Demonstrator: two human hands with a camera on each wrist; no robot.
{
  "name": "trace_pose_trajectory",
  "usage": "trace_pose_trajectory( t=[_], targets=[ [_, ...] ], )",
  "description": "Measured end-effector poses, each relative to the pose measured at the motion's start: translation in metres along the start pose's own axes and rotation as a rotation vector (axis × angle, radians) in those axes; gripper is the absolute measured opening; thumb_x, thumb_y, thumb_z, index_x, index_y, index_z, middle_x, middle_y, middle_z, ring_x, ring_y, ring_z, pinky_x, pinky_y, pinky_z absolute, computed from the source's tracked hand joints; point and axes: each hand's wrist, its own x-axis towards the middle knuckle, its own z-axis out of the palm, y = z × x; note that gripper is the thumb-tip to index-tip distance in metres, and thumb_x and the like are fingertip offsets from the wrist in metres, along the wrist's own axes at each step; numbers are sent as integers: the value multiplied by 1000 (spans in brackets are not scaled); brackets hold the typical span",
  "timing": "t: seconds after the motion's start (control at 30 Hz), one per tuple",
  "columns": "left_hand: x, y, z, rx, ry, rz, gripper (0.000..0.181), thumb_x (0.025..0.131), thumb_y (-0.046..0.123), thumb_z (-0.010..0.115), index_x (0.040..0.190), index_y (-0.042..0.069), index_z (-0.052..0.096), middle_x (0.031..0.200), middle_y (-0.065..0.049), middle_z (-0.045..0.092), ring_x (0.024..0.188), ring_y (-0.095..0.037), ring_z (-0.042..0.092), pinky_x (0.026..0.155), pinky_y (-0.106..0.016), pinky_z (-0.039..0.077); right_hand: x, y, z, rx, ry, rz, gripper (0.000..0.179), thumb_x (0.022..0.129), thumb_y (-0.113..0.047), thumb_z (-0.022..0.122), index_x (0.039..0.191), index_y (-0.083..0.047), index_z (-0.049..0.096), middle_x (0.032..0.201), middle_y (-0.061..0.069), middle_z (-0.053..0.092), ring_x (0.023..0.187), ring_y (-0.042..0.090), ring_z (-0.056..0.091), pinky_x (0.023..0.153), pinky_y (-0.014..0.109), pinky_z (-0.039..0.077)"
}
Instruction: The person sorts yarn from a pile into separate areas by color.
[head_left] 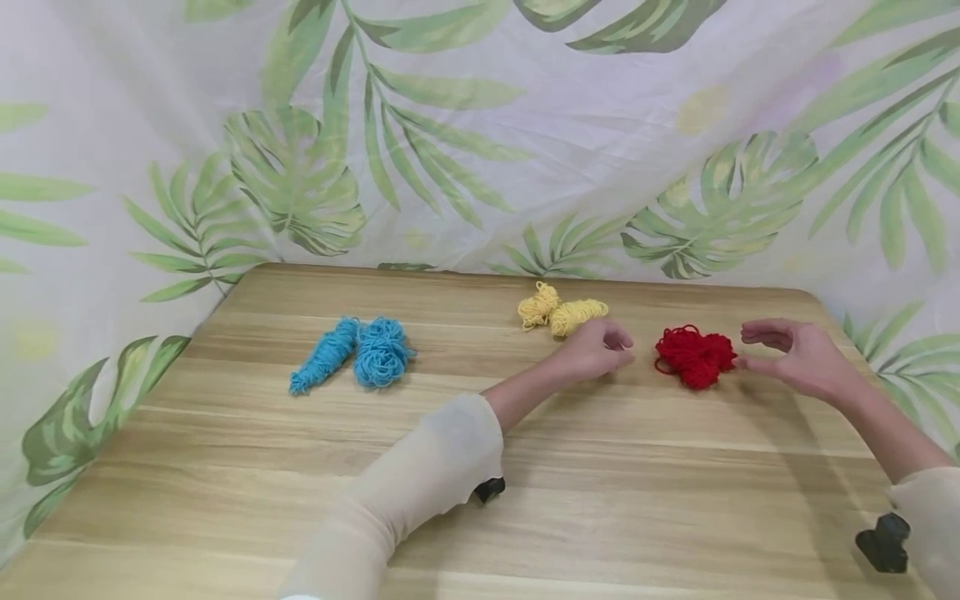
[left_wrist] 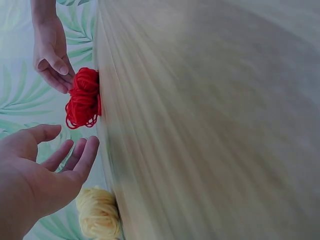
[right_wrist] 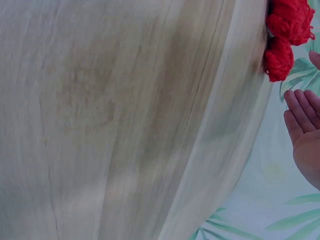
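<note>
Red yarn [head_left: 696, 357] lies in a bundle toward the table's right side, between the two hands. My left hand [head_left: 594, 350] hovers to its left with a gap, fingers loosely bent and holding nothing; in the left wrist view that hand [left_wrist: 47, 172] has its thumb and fingers spread apart. On the other side my right hand [head_left: 804, 358] has its fingertips right beside the red yarn; whether they touch it I cannot tell. The right wrist view shows the right hand's fingers [right_wrist: 302, 107] extended near the red yarn [right_wrist: 287, 25]. Yellow yarn [head_left: 577, 317] sits just behind the left hand.
Two bundles of blue yarn [head_left: 382, 352] rest left of the middle of the wooden table [head_left: 300, 467]. A second, smaller yellow bundle [head_left: 538, 306] lies near the back edge. Behind the table hangs a leaf-patterned cloth [head_left: 450, 125].
</note>
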Motion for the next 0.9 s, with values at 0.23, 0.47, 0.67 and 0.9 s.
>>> trace_pose_trajectory(
  t=[0.23,0.47,0.67,0.9],
  targets=[
    [-11,-5,-14,67,-6,116,22,95,0,69,114,-10,70,94,-11,69,81,-8,58,73,-14,48,-4,-22,6,-6,25,-42,51,88,-11,84,127,12,63,119,33,68,97,-27,46,82,-2,38],
    [-31,-5,-38,170,-27,191,21,95,1,68,113,-9,71,97,-14,73,85,-12,66,78,-15,51,-9,-47,20,-49,60,-161,45,83,-5,86,121,10,67,113,27,71,108,39,68,88,-3,36],
    [-49,-5,-65,223,-6,192,21,96,3,70,114,-8,71,99,-14,73,91,-20,68,78,-18,53,-10,-65,32,-106,57,-249,44,82,-8,88,119,6,70,114,22,73,108,44,66,89,-1,36],
    [-66,-16,-85,314,5,205,23,96,3,68,115,-10,70,101,-15,73,94,-23,69,84,-23,55,-11,-82,46,-110,33,-313,44,81,-12,89,119,2,71,113,17,72,101,38,68,79,14,53]
  ],
)
